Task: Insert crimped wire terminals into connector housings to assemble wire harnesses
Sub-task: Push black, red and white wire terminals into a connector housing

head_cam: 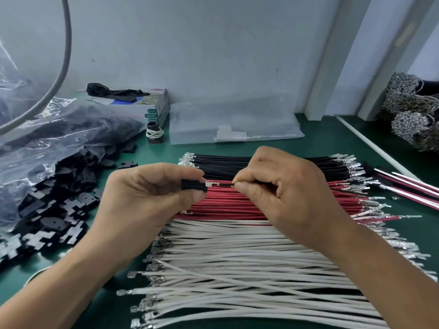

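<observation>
Left hand (152,193) pinches a black housing (193,185) mid-frame, right hand (282,186) pinches a black wire (226,184) just behind its terminal (211,184), which looks to be right at the housing's mouth, hard to tell. Below them lie black wires (221,165), red wires (228,205), white wires (237,257). Loose housings (59,210) spill from a bag (47,138) at left.

Small print marks the green side of a cardboard box (157,109) on the desk, too blurred to read.

Two hands (152,193), three wire batches (261,257), one cardboard box (156,110), two plastic bags (232,119).
</observation>
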`<state>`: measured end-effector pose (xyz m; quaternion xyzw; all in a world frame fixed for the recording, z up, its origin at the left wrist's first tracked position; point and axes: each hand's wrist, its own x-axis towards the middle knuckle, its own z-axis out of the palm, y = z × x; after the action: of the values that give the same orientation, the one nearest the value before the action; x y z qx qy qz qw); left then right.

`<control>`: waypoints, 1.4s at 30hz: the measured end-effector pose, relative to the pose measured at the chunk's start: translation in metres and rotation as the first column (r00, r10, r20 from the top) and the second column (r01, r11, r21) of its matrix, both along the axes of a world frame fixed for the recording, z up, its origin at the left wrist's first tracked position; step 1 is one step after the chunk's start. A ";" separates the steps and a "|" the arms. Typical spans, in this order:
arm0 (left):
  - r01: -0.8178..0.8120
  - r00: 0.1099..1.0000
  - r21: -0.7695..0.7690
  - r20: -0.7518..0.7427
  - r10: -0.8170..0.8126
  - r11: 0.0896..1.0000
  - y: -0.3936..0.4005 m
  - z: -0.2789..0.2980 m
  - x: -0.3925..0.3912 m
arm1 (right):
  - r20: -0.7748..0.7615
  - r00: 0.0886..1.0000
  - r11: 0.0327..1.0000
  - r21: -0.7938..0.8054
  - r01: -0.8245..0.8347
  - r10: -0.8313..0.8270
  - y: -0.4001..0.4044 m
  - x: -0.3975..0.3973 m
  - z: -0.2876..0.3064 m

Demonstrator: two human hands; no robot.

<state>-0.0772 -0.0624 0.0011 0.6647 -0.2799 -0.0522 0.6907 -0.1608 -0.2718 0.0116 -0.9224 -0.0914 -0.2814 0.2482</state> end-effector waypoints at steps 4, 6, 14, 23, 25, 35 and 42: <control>0.007 0.999 0.042 0.051 -0.009 0.999 0.001 0.000 -0.001 | -0.017 1.000 1.000 -0.019 -0.006 0.006 0.004 -0.002 0.001; -0.004 0.995 0.089 0.104 -0.005 0.996 0.001 0.000 -0.002 | -0.020 1.000 1.000 -0.025 -0.018 0.017 0.007 -0.002 0.001; -0.070 0.982 0.152 0.185 0.041 0.986 0.001 0.000 -0.003 | -0.103 0.993 0.994 0.096 -0.046 0.056 0.012 0.001 -0.003; -0.099 0.993 0.097 0.076 0.092 0.990 -0.002 -0.002 -0.004 | -0.021 1.000 1.000 0.029 0.003 -0.002 0.017 0.006 -0.008; -0.105 0.994 0.107 0.047 0.100 0.989 -0.002 -0.003 -0.004 | 0.008 1.000 1.000 -0.010 0.001 -0.001 0.020 0.007 -0.010; -0.110 0.984 0.101 0.149 0.095 0.989 0.000 -0.002 -0.006 | 0.140 0.990 0.991 -0.130 0.035 -0.017 0.029 0.008 -0.015; -0.224 0.974 0.027 0.034 0.223 0.974 0.001 -0.007 0.008 | 0.339 0.937 0.941 -0.280 0.188 -0.087 0.022 0.011 -0.009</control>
<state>-0.0690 -0.0609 -0.0055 0.7032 -0.2131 0.0316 0.6776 -0.1498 -0.2493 0.0024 -0.8956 -0.1077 -0.4270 0.0627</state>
